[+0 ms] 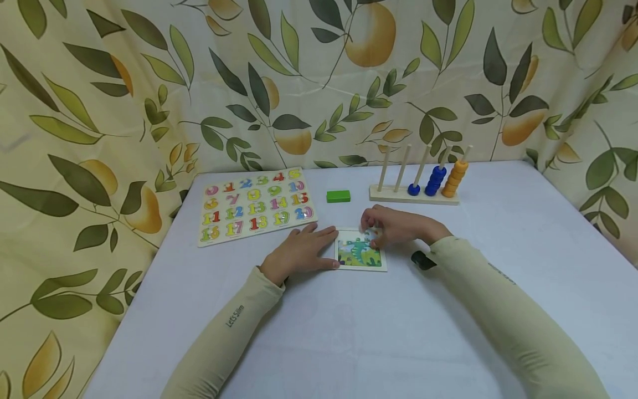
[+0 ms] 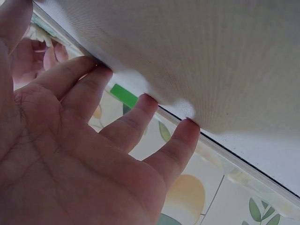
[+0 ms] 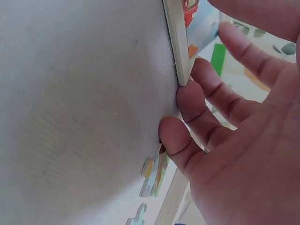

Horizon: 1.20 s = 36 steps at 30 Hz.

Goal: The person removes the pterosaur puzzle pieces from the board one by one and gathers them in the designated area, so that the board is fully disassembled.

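A small jigsaw puzzle (image 1: pixel 360 254) with a green dinosaur picture lies in a white-rimmed tray (image 1: pixel 366 269) on the table. My left hand (image 1: pixel 304 249) is spread flat at its left side, fingers straight and thumb touching the rim. My right hand (image 1: pixel 399 226) is over the upper right corner, thumb above the picture and fingers bent about the tray's edge. Whether it pinches a piece is hidden. In the right wrist view, loose puzzle pieces (image 3: pixel 152 176) lie on the table beside the little finger.
A number board (image 1: pixel 256 205) lies at the back left. Behind the puzzle is a green block (image 1: pixel 338 196). At the back right stands a wooden peg abacus (image 1: pixel 413 195) with blue and orange beads. A leaf-patterned curtain (image 1: pixel 299 83) hangs behind the table.
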{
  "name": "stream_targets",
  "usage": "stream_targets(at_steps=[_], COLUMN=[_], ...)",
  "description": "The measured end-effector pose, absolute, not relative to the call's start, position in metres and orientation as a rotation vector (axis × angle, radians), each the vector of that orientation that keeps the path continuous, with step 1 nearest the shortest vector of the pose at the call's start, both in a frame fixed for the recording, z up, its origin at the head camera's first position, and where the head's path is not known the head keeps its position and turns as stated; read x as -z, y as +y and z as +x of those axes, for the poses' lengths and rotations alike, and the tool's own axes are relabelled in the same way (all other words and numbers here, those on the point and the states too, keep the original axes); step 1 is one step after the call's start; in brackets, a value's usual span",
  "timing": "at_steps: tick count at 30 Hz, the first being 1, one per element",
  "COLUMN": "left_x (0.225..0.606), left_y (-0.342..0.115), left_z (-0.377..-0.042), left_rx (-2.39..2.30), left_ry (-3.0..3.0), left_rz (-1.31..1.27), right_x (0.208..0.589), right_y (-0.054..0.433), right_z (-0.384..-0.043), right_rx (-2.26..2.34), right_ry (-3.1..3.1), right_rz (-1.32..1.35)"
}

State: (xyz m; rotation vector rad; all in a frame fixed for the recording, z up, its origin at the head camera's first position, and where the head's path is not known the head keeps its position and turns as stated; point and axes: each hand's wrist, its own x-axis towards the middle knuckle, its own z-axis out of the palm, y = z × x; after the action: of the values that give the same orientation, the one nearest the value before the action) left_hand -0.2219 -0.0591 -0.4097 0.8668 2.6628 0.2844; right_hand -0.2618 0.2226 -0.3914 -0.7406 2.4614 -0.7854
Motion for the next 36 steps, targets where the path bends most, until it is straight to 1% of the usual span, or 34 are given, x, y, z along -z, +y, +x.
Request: stream_targets(at_steps=[18,36], left_x=[0.409,0.401], left_y=[-0.06,-0.06], left_z=[-0.222,-0.216], left_rx=[-0.297,-0.314], left_ry=[2.664,2.662], left_rz=[0.875,0.865], right_x=[0.395,0.399], right_y=[0.22,0.22], right_z=[-0.261,-0.26], right_rx=[0.775,0.878], right_ry=[2.574,2.659], right_rz=[-0.668,-0.694])
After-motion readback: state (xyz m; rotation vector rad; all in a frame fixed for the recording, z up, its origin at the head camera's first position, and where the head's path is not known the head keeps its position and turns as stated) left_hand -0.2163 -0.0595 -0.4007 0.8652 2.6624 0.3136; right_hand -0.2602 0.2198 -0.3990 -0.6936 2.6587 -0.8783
